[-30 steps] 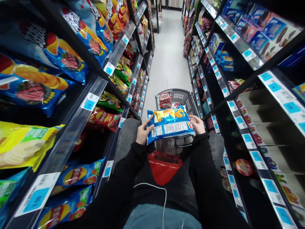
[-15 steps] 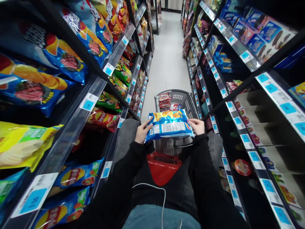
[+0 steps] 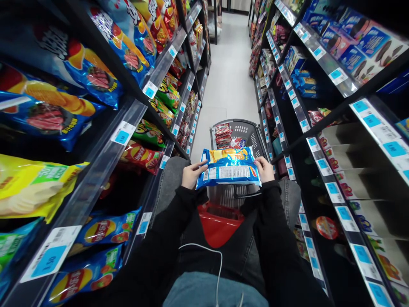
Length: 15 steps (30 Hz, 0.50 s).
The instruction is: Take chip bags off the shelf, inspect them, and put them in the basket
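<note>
A blue chip bag (image 3: 228,167) lies stretched between my hands, its back panel of printed text and a barcode turned up toward me. My left hand (image 3: 193,174) grips the bag's left end, thumb on top and fingers partly out of sight. At the other end, my right hand (image 3: 264,169) pinches the right edge. Just beyond and below the bag is a grey shopping basket (image 3: 255,138) with red snack packets (image 3: 223,135) stacked in its far left part. A red plastic surface (image 3: 220,221) shows between my knees.
Shelves of chip bags (image 3: 105,72) rise close on the left. On the right, another rack holds cookie boxes (image 3: 372,42) and open cardboard trays (image 3: 354,157). The tiled aisle floor (image 3: 225,72) runs ahead between them. A white cable (image 3: 220,264) hangs over my lap.
The view has shifted slightly, so the shelves sit a little further right. Both hands still hold the chip bag, and the left fingers lie straighter along its edge.
</note>
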Motion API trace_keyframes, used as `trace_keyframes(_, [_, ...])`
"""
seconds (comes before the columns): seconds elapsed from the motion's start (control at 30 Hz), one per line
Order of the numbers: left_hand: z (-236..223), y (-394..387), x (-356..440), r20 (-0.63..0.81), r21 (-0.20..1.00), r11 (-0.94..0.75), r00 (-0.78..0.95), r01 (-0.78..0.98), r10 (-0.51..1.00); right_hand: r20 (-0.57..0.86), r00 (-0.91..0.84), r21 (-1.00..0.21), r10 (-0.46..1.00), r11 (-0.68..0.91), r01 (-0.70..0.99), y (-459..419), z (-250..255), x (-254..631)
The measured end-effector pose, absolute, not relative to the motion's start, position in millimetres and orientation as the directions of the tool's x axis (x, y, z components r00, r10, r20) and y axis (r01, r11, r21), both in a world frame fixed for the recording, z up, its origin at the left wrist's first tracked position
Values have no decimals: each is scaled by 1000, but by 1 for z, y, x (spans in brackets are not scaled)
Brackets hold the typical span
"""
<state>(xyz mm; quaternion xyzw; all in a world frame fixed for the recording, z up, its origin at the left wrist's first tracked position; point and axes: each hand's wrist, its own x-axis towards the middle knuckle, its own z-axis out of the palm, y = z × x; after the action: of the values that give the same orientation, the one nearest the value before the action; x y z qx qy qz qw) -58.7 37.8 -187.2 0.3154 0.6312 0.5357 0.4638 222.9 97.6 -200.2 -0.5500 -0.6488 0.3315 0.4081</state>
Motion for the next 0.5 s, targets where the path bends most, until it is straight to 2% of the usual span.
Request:
trace_keyframes(0.13, [-190,37,-60,-222,975,206,-343,-82,913,144,-76,-901,987,162,401,98,-202,225])
trace_keyframes(0.3, [-194,38,-62,-61,991,99,-352,89,934,143,-42,-914,989,149,377,98,-198,229])
trace_keyframes(0.5, [-192,36,-61,8,983,54,-335,177,942,110,-33,-943,993,115,313,98,-196,229])
